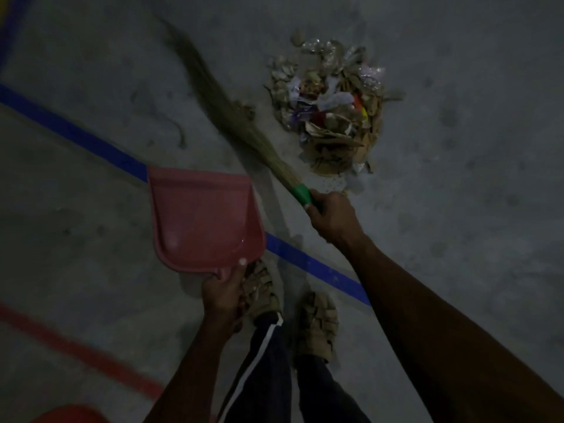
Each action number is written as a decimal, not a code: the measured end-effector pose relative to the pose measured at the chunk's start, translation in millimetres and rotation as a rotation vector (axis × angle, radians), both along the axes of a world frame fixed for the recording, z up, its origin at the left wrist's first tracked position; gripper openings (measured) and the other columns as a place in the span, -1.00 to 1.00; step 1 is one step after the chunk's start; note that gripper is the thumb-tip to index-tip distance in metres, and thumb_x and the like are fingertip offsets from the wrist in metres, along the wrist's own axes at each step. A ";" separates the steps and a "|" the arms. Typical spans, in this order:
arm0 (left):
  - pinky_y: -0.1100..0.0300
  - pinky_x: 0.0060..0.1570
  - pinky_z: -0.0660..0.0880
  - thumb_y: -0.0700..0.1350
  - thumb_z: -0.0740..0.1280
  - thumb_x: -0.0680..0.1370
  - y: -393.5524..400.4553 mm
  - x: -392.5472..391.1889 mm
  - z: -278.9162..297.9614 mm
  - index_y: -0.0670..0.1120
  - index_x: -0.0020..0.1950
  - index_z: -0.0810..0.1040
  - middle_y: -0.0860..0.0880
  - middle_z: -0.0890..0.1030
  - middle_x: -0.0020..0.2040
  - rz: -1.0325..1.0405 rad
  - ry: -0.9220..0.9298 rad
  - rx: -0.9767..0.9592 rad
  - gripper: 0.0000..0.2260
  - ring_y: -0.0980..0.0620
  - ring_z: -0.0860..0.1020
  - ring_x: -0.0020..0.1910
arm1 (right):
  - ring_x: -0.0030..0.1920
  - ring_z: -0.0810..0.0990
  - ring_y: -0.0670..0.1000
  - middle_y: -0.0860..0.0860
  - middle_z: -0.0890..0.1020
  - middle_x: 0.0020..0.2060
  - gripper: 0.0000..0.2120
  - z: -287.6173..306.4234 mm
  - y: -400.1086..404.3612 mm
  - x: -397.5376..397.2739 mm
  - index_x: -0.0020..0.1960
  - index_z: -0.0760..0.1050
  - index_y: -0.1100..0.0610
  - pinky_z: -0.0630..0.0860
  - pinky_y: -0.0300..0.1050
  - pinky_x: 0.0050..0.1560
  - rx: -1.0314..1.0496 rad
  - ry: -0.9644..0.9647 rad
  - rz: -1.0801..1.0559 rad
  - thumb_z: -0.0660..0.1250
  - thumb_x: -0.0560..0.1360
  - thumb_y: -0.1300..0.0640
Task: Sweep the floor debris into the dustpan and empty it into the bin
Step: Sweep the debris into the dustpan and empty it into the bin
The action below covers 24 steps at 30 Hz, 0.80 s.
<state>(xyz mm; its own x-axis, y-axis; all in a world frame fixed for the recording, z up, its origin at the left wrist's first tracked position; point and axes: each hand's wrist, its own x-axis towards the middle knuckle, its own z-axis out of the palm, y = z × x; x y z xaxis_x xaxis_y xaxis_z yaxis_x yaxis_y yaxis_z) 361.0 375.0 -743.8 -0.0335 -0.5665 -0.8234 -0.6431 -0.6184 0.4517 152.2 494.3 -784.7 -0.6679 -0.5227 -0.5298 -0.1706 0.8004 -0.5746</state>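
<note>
At the bottom of the frame stand two feet in tan sandals [293,309] on the grey floor [473,209]. Just above them, the left hand [224,293] grips the handle of a pink dustpan [204,218], which hides part of a blue line [70,126]. Right of centre, the right hand [331,219] clutches the green handle of a grass broom [219,99], bristles reaching toward upper left. Farther up, right of the bristles, lies the debris pile [329,111].
</note>
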 end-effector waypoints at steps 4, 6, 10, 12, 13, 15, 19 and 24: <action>0.35 -0.66 0.23 -0.04 0.46 0.57 -25.4 -11.0 5.9 -0.19 -0.25 0.51 0.02 0.44 -0.58 0.006 0.006 0.018 -0.69 0.11 0.32 -0.70 | -0.34 0.42 0.01 0.09 0.51 -0.31 -0.67 0.3 28.9 -4.3 0.31 0.51 0.14 0.23 -0.16 -0.33 0.120 0.115 -0.001 0.25 0.60 0.05; 0.37 -0.65 0.22 -0.01 0.46 0.57 -37.7 -15.5 7.9 -0.20 -0.30 0.50 0.00 0.44 -0.59 -0.013 -0.010 0.019 -0.64 0.10 0.32 -0.71 | -0.26 0.41 0.02 0.09 0.48 -0.22 -0.60 10.4 55.3 -0.3 0.38 0.47 0.16 0.23 -0.16 -0.28 0.168 0.129 -0.023 0.23 0.60 0.02; 0.36 -0.62 0.21 0.05 0.48 0.54 -58.4 -27.2 14.2 -0.22 -0.26 0.49 -0.07 0.40 -0.52 -0.073 -0.030 0.029 -0.61 0.07 0.28 -0.70 | -0.26 0.45 -0.02 0.07 0.51 -0.14 -0.49 57.1 108.3 16.7 0.40 0.47 0.18 0.28 -0.25 -0.30 0.141 0.173 -0.119 0.19 0.55 -0.05; 0.36 -0.59 0.21 0.07 0.49 0.53 -64.5 -32.5 20.5 -0.17 -0.28 0.48 -0.08 0.39 -0.50 -0.117 0.004 0.068 -0.62 0.07 0.27 -0.68 | -0.27 0.46 -0.05 0.03 0.50 -0.12 -0.50 82.6 129.0 21.0 0.40 0.47 0.18 0.31 -0.28 -0.30 0.138 0.202 -0.171 0.22 0.54 -0.03; 0.36 -0.58 0.21 0.06 0.49 0.52 -67.8 -35.0 23.0 -0.14 -0.29 0.47 -0.08 0.39 -0.50 -0.153 0.029 0.097 -0.63 0.07 0.27 -0.67 | -0.26 0.46 -0.07 0.01 0.50 -0.11 -0.50 91.8 136.9 21.3 0.40 0.47 0.17 0.33 -0.28 -0.30 0.145 0.214 -0.198 0.22 0.54 -0.03; 0.36 -0.55 0.21 0.08 0.51 0.51 -73.7 -39.5 25.7 -0.13 -0.28 0.47 -0.11 0.40 -0.47 -0.243 0.042 0.166 -0.63 0.06 0.27 -0.64 | -0.25 0.47 -0.05 0.04 0.51 -0.05 -0.49 101.6 147.9 21.5 0.43 0.43 0.17 0.41 -0.20 -0.29 0.165 0.237 -0.258 0.23 0.55 -0.03; 0.37 -0.53 0.20 0.13 0.49 0.51 -64.4 -47.2 20.5 -0.17 -0.18 0.51 -0.12 0.42 -0.43 -0.410 -0.051 0.262 -0.62 0.07 0.28 -0.60 | -0.19 0.46 0.00 0.15 0.50 0.04 -0.45 83.8 156.2 9.4 0.52 0.27 0.22 0.47 -0.07 -0.31 0.160 0.296 -0.367 0.23 0.61 0.00; 0.38 -0.62 0.18 0.08 0.43 0.57 -23.4 -54.1 10.3 -0.19 -0.22 0.49 -0.08 0.37 -0.51 -0.440 -0.104 0.278 -0.63 0.08 0.26 -0.67 | -0.10 0.51 0.17 0.20 0.40 0.22 -0.32 31.5 154.9 -21.4 0.59 0.03 0.19 0.38 -0.08 -0.30 0.294 0.275 -0.419 0.27 0.61 0.04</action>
<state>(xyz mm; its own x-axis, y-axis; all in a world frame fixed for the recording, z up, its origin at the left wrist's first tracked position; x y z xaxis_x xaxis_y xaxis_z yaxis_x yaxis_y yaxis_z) 306.9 351.6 -733.5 -0.1294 -0.2773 -0.9520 -0.9014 -0.3672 0.2295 130.8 649.2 -753.2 -0.9199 -0.0409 -0.3899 0.0838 0.9510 -0.2975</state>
